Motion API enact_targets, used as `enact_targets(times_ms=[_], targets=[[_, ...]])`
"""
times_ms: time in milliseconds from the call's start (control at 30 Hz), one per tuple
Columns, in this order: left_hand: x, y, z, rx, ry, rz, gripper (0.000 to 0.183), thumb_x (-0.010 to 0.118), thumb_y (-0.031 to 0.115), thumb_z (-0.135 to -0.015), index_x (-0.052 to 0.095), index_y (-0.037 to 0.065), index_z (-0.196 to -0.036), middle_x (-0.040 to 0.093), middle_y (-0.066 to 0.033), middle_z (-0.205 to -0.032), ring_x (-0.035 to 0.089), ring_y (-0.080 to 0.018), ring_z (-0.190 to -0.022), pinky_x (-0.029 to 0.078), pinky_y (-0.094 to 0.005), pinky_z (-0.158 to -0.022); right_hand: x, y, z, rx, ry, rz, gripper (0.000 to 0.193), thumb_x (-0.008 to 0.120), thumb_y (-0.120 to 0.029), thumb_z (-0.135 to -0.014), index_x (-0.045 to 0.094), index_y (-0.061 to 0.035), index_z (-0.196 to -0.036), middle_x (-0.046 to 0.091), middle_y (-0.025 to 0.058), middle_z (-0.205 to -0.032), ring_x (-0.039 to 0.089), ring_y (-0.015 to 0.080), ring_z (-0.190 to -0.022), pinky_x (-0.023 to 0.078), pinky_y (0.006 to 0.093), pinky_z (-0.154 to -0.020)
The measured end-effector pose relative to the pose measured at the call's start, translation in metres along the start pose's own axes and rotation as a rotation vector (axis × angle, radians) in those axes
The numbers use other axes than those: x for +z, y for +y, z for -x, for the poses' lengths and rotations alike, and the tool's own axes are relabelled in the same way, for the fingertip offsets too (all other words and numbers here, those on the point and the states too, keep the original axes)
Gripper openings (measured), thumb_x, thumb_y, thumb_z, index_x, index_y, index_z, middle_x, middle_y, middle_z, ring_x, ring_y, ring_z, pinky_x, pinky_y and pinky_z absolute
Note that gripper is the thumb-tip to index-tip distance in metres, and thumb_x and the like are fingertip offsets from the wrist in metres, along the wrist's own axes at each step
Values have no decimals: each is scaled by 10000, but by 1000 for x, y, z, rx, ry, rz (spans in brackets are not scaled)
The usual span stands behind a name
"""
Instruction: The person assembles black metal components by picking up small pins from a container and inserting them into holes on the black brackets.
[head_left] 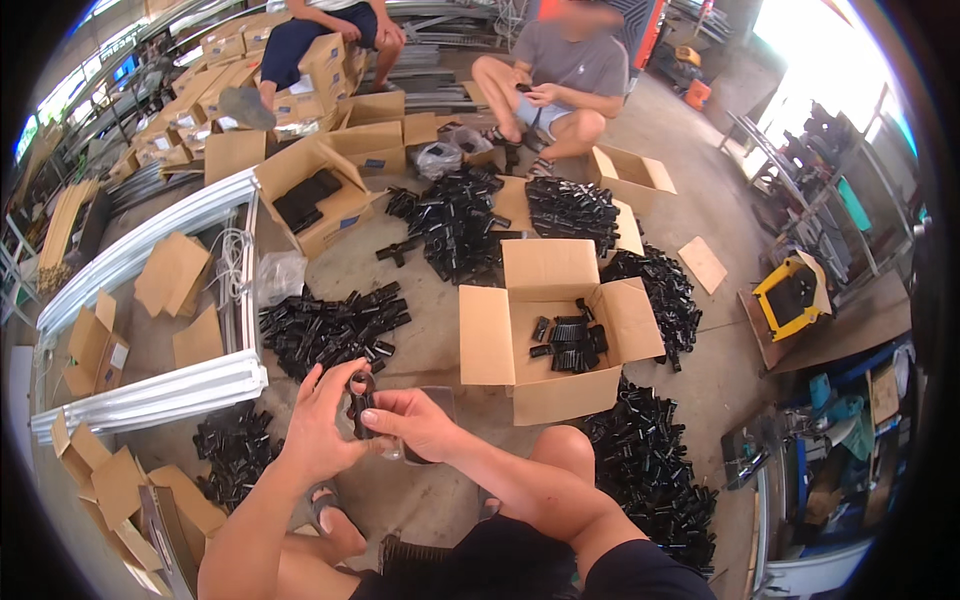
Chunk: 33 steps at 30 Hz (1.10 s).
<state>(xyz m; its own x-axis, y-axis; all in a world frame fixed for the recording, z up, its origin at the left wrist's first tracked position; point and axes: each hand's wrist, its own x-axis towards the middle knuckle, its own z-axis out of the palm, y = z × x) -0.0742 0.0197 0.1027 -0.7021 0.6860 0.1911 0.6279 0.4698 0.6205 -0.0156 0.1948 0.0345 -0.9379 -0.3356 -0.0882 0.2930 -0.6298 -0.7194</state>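
Note:
Close in front of me, my left hand and my right hand hold one small black tubular fitting between them. The left thumb and fingers curl about its sides. My right thumb presses against its lower part. Just past my left hand lies a heap of black fittings on the floor. To the right of my hands, an open cardboard box contains several similar black pieces. A dark flat item partly shows behind my right hand; its kind is unclear.
More black fittings are piled at right, with another heap farther off. Silver metal profiles lie at left. A second open box stands beyond. A seated co-worker handles a dark piece; another person sits on cartons.

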Motion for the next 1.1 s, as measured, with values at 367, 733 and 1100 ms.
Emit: enact_targets(times_ms=[367,733,1100], targets=[[-4,10,1,17,-46,-123,983,977,392,-575,510,118,-1396,674,-47,-1262,667,-235,-1166,249,-588,-1236,-9,12,5,-40,18,199,287,688,-323,-1039,643,-84,-888,593,-54,-680,512,20,-588,336,220,-515],[-8,6,-3,117,1,-175,934,933,292,-618,496,136,-1429,680,-48,-1259,675,-237,-1149,214,-612,-1244,-14,4,5,13,-30,244,234,667,-253,-1048,680,-19,-1043,662,-6,-851,559,54,-690,435,246,-635],[-15,12,-5,68,-92,-97,966,953,374,-620,499,154,-1444,690,-24,-1243,699,-205,-1096,188,-619,-1254,-14,1,8,-9,-65,240,228,639,-214,-1063,677,7,-1104,643,-4,-842,559,78,-711,457,265,-672]])
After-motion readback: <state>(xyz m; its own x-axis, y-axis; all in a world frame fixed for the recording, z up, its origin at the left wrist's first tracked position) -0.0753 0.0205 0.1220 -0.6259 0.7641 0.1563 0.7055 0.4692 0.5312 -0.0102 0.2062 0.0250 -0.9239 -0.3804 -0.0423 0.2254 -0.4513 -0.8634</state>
